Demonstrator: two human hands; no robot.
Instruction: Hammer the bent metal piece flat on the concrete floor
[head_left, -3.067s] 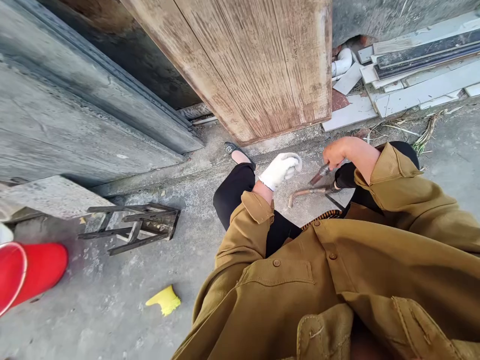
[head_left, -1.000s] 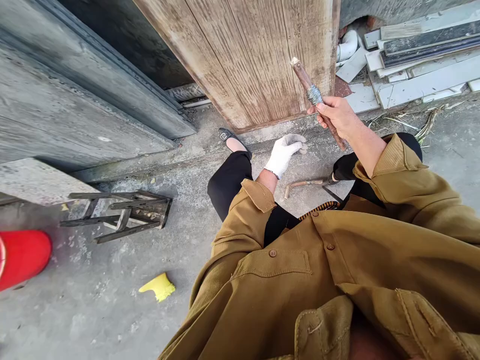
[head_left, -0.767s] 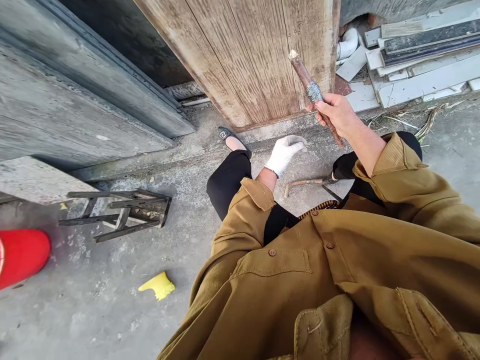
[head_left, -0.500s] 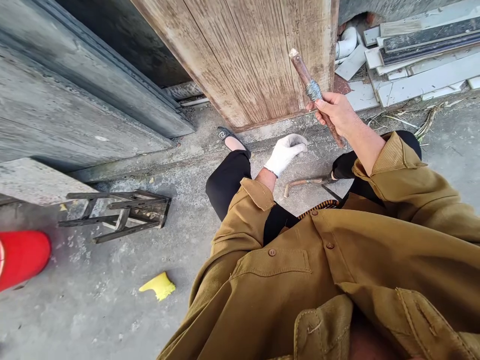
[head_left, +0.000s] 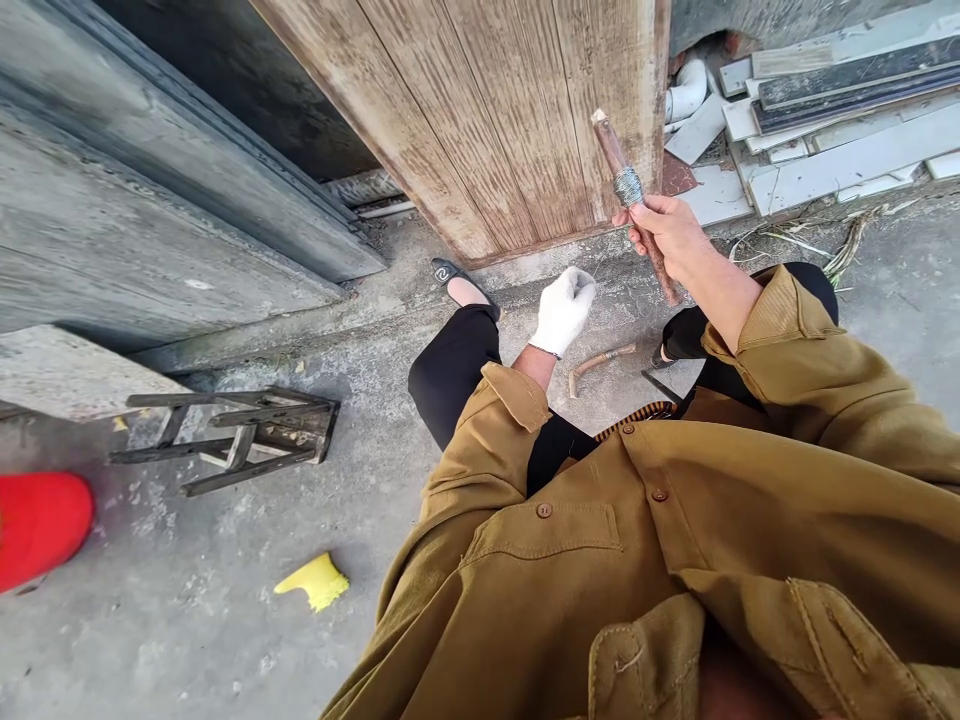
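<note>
My right hand (head_left: 667,232), bare, is wrapped around the lower part of a wooden stick (head_left: 613,148) with a pale cut end at the top. Silvery wire (head_left: 628,187) is wound in a thick band around the stick just above my fingers. My left hand (head_left: 564,308), in a white glove, is pinched closed to the left of the stick and apart from it. A faint thin strand shows near the gloved fingertips, and it looks like wire. On the ground below lies a bent branch (head_left: 600,366) with a wrapped band near one end.
A wooden panel (head_left: 495,120) stands in front. Stacked boards (head_left: 840,110) and a white pipe (head_left: 686,92) are at the upper right. To the left are a dark wooden stool (head_left: 247,435) on its side, a red object (head_left: 41,530) and a yellow piece (head_left: 315,580) on the concrete.
My gloved left hand has drawn slightly left and its fingers have closed further. The stick in my right hand has turned a little more upright.
</note>
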